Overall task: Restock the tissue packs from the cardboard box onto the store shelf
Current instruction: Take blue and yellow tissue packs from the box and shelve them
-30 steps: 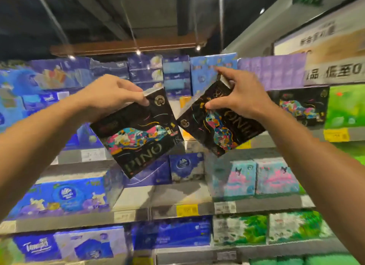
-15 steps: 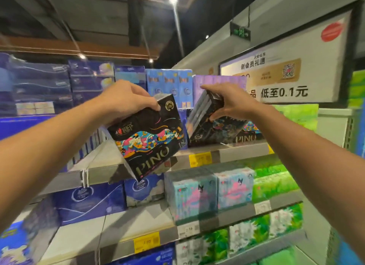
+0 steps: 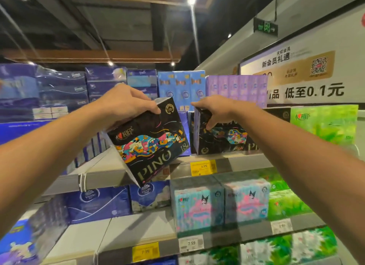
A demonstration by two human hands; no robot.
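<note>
Grey metal shelf (image 3: 243, 162) carries a black tissue pack (image 3: 221, 138) standing at its front edge, beside a green pack (image 3: 325, 122). Second black pack (image 3: 150, 142) is tilted, in the air in front of the shelf. Left hand (image 3: 124, 104) grips its top corner, fingers closed around it. Right hand (image 3: 215, 110) clasps the shelved pack's top left edge. Yellow price tag (image 3: 203, 167) sits below.

Two bare forearms, sleeveless, no rings visible.
</note>
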